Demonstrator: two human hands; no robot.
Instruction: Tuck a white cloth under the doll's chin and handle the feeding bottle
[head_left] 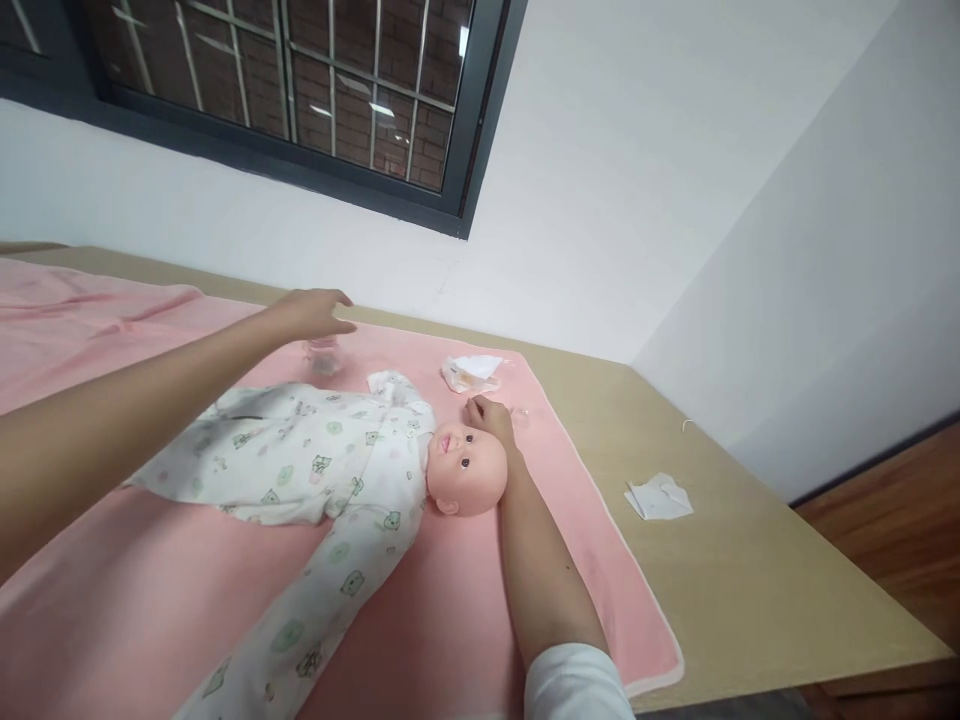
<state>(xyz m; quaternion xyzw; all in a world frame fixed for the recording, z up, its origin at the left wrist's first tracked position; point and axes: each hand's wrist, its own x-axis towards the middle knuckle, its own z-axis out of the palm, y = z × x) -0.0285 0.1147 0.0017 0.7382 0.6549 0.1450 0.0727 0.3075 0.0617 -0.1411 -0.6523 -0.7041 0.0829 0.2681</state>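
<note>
A baby doll [466, 470] lies on its back, wearing a white sleeper [322, 450] with green animal prints, its head toward the right. Over the far side of its body reaches my left hand [309, 314], thumb and fingers apart and holding nothing. Just below that hand stands a small clear container [322, 356]; whether they touch I cannot tell. My right hand [489, 414] rests on the blanket beyond the doll's head, fingers curled in; what they hold, if anything, is hidden. Close to it is a crumpled clear plastic packet [471, 373] with white material inside.
A pink blanket [465, 620] with a pale edge covers much of the wooden table [750, 590]. A folded white tissue [660, 497] lies on the bare wood at right. A small clear piece [519, 415] sits by my right wrist. Behind are a wall and barred window [360, 90].
</note>
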